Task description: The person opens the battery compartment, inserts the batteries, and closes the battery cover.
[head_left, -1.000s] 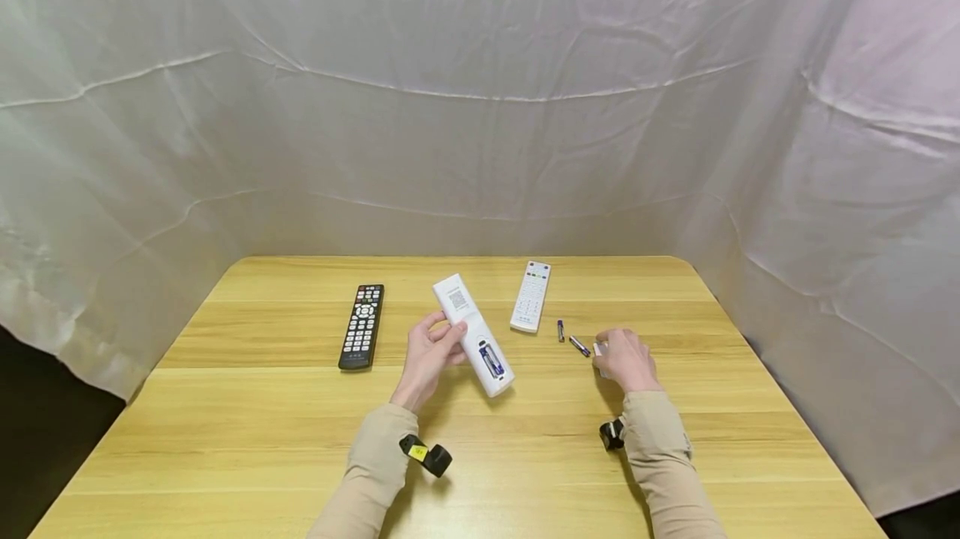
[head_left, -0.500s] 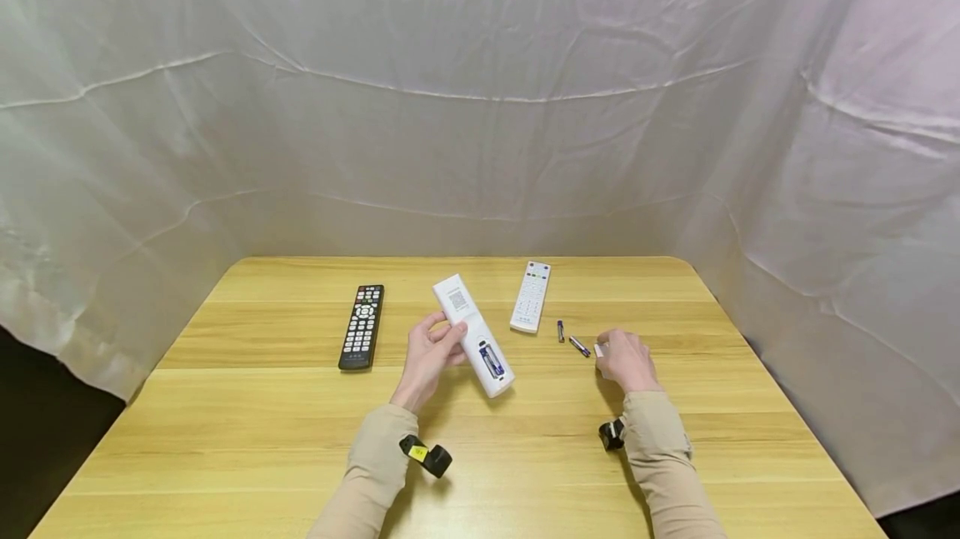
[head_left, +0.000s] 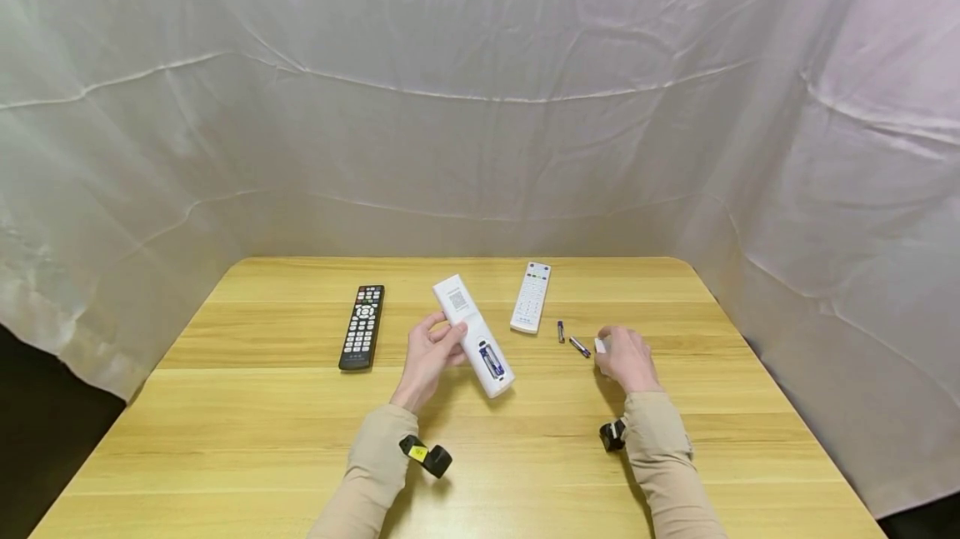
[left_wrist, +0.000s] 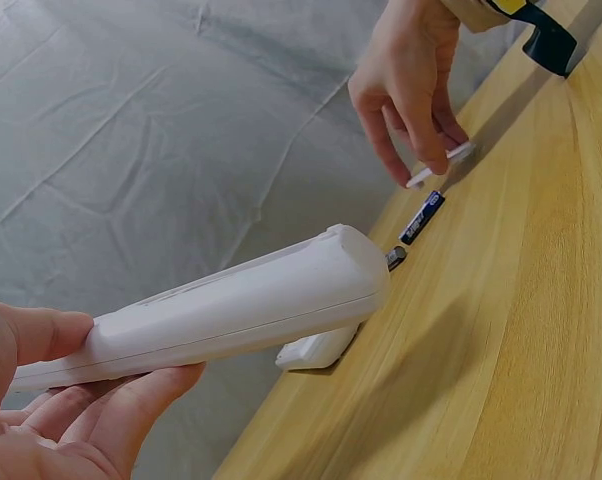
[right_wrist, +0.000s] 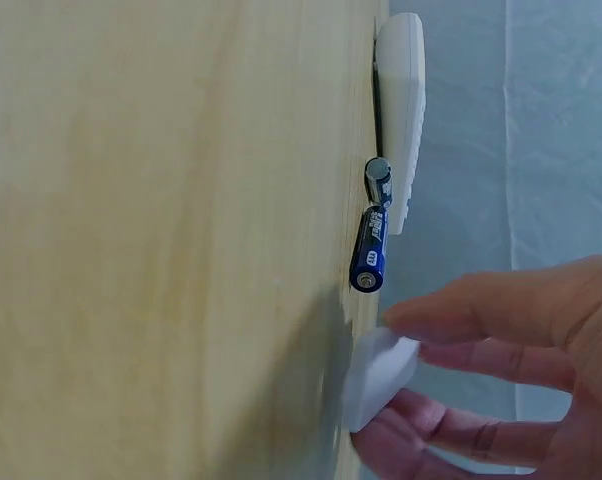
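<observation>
My left hand (head_left: 431, 353) grips a white remote control (head_left: 472, 332) with its back up and tilted above the table. Its battery compartment is uncovered, and blue batteries (head_left: 491, 361) lie inside. Farther right, my right hand (head_left: 628, 358) pinches a small white battery cover (right_wrist: 379, 378) between thumb and fingers. In the left wrist view the cover (left_wrist: 441, 165) is tilted close to the table. Two loose blue batteries lie just left of that hand: one battery (head_left: 580, 346) nearest the fingers, the other battery (head_left: 560, 331) beyond it.
A second white remote control (head_left: 531, 297) lies buttons up near the back of the wooden table (head_left: 247, 431). To the left lies a black remote control (head_left: 362, 327), also buttons up. Pale curtains (head_left: 480, 147) surround the table's back and sides.
My right hand has lifted and tilted the white cover slightly, fingers shifting a little. The left hand and the white remote control stay where they were.
</observation>
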